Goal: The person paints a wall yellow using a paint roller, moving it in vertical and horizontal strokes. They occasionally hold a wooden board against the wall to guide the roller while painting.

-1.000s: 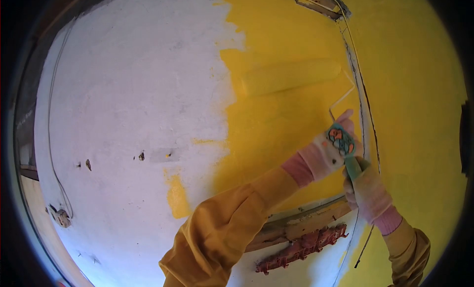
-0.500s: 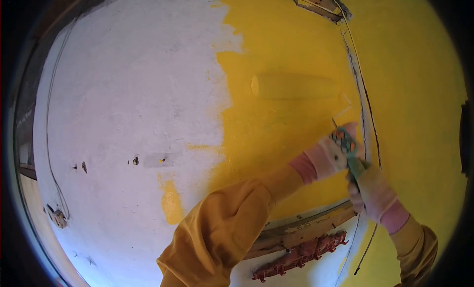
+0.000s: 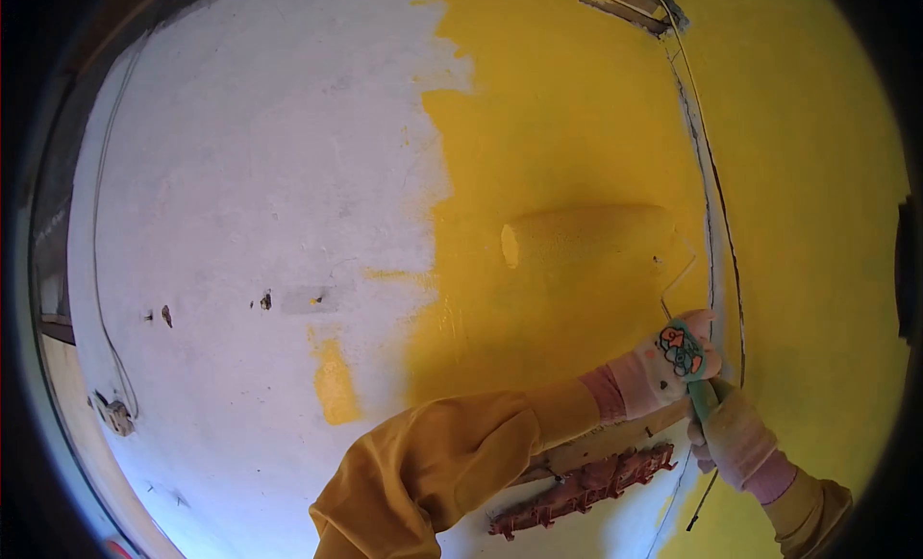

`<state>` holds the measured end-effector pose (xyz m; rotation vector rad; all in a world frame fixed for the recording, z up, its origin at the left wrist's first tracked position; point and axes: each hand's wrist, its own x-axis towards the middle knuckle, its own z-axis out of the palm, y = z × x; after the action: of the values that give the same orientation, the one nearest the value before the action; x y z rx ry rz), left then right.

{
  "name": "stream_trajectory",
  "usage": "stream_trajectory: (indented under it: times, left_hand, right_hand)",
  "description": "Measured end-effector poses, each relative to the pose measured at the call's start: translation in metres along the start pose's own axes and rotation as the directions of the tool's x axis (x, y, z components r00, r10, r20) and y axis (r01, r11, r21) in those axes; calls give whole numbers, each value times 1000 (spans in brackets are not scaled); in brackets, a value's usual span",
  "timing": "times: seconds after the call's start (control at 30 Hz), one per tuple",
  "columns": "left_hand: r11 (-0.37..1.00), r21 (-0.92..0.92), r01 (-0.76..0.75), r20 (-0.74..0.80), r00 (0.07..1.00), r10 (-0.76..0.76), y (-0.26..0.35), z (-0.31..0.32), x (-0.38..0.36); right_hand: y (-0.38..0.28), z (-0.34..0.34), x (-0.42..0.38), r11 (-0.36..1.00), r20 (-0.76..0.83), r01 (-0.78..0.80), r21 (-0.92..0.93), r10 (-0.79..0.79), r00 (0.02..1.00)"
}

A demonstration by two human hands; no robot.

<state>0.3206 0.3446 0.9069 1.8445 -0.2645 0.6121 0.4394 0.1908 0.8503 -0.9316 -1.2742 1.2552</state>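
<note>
A paint roller (image 3: 591,236), coated in yellow, lies against the yellow-painted part of the wall (image 3: 558,126). Its thin wire frame runs down on the right to a green handle (image 3: 702,401). My left hand (image 3: 678,357), in a light pink glove with a printed patch on its back, is wrapped round the upper part of the handle. Lower down, my right hand (image 3: 738,439), gloved the same way, grips the same handle. Both sleeves are mustard-coloured.
White wall (image 3: 269,155) spreads to the left, with small holes and a cable beside a socket box (image 3: 117,418). A cracked seam with a dark wire (image 3: 726,227) runs down the right. Below are a wooden strip (image 3: 615,442) and a red hook rack (image 3: 586,494). An opening (image 3: 630,1) is at the top.
The roller has moved down the yellow wall, and both hands have gone down with its handle. Less of the wooden strip shows behind my left arm.
</note>
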Motion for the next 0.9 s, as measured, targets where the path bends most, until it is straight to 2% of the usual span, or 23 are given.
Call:
stream_trajectory:
  times: [0.03, 0.1, 0.13, 0.2, 0.23, 0.3, 0.33, 0.4, 0.43, 0.5, 0.53, 0.57, 0.6, 0.63, 0.67, 0.7, 0.73, 0.77, 0.8, 0.83, 0.87, 0.9]
  left_hand:
    - [991, -109, -74, 54, 995, 81, -4, 3, 2]
    - [923, -330, -198, 136, 958, 254, -4, 11, 7]
    - [924, -329, -195, 142, 957, 253, 6, 10, 10]
    - [974, -100, -205, 57, 976, 211, 26, 1, 14]
    - [974, -98, -203, 59, 976, 209, 26, 7, 13]
    - [901, -311, -301, 60, 940, 335, 13, 17, 3]
    - [900, -311, -305, 54, 940, 338, 5, 20, -4]
    - [821, -564, -81, -39, 997, 72, -9, 26, -15]
    - [821, -565, -84, -42, 996, 74, -11, 24, -14]
    - [823, -549, -145, -158, 985, 69, -1, 31, -9]
    - [827, -536, -172, -209, 976, 67, 5, 35, -4]
    - [830, -522, -196, -257, 964, 66, 11, 39, 0]
    - [834, -507, -218, -305, 950, 63, 11, 40, 2]
    - [836, -506, -212, -302, 951, 59, 3, 41, -1]
    - [759, -596, -261, -165, 965, 202, -13, 40, -7]
    - [666, -689, -285, -43, 934, 355, -26, 37, -11]
    - [664, -690, -289, -46, 933, 357, -37, 28, -14]
    - [630, -760, -158, 127, 915, 382, -45, 13, -14]
    - [603, -798, -12, 298, 861, 412, -43, 9, -12]
    - [605, -796, -13, 300, 860, 412, -41, 4, -8]
    - [679, -728, -96, 258, 879, 401, -30, 2, -2]
    - [743, -646, -174, 216, 893, 396, -19, 1, 3]
  right_hand:
    - [-3, -1, 0, 1000, -2, -3, 2, 3, 1000]
    - [-31, 16, -5, 949, -149, 117, -293, -166, 975]
    - [-36, 11, 2, 949, -153, 120, -291, -170, 973]
    - [-39, 0, 21, 986, 14, 161, -42, -161, 987]
    - [-38, 5, 17, 986, 14, 163, -40, -163, 987]
    - [-34, 23, 3, 975, -97, 124, -185, -144, 985]
    - [-26, 24, -1, 975, -94, 120, -189, -139, 986]
    - [-10, 22, -8, 936, -154, 43, -350, -103, 983]
    - [-12, 20, -7, 935, -153, 42, -352, -101, 983]
    - [-15, 13, -3, 949, -99, 175, -262, -207, 973]
    - [-9, -1, 8, 950, -99, 174, -259, -206, 974]
    - [3, -20, 27, 754, 58, 400, -521, -437, 898]
    - [13, -30, 36, 442, 269, 576, -687, -582, 767]
    - [16, -20, 27, 445, 265, 577, -685, -586, 766]
    - [16, -3, 13, 472, 108, 462, -750, -603, 791]
    - [19, 6, 4, 502, -49, 336, -797, -609, 791]
    - [32, -6, 14, 152, 245, 496, -855, -724, 645]
    - [41, -20, 21, 147, 248, 497, -855, -726, 641]
    - [22, -4, 13, 378, 69, 388, -841, -636, 769]
    - [11, 3, 8, 585, -97, 242, -774, -487, 868]
    - [9, -5, 20, 585, -96, 244, -774, -489, 867]
    - [9, -21, 40, 402, 121, 453, -796, -627, 769]
